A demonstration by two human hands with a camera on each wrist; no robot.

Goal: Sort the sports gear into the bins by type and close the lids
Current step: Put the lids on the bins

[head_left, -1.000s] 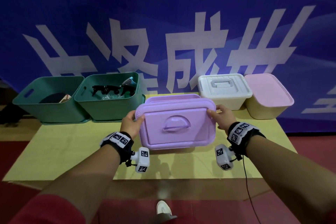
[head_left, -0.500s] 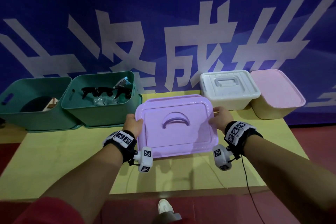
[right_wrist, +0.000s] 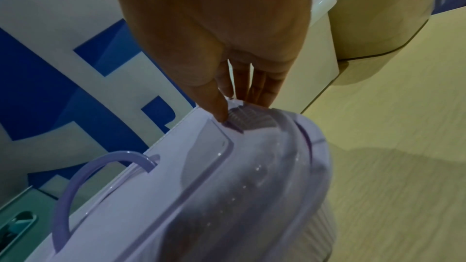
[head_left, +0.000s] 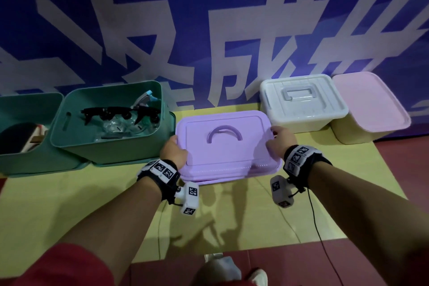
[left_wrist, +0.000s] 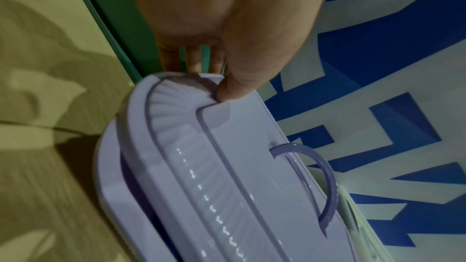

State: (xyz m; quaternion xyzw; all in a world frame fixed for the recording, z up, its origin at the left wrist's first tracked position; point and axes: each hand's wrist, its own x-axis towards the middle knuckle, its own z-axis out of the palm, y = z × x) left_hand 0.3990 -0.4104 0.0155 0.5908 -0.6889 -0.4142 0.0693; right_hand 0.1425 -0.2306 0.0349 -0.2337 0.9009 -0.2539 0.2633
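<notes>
A purple lid [head_left: 222,146] with an arched handle lies almost flat over the purple bin [left_wrist: 108,166] in the middle of the yellow table. My left hand [head_left: 173,152] grips its left edge, thumb on top and fingers under the rim. My right hand [head_left: 279,138] grips the right edge the same way. In the left wrist view the lid [left_wrist: 227,166] sits a little above the bin's rim at the near corner, with a dark gap showing. The right wrist view shows the lid [right_wrist: 176,186] over the ribbed bin wall [right_wrist: 320,196].
Left of the purple bin stands an open green bin [head_left: 111,146] holding black goggles [head_left: 120,114]. A second open green bin [head_left: 23,160] stands further left. At the back right are a white lidded bin [head_left: 301,104] and a cream bin with a pink lid [head_left: 369,104]. A blue banner hangs behind.
The purple lid, tilted up towards me before, has come down nearly flat onto the purple bin. Both hands kept their hold on its ends.
</notes>
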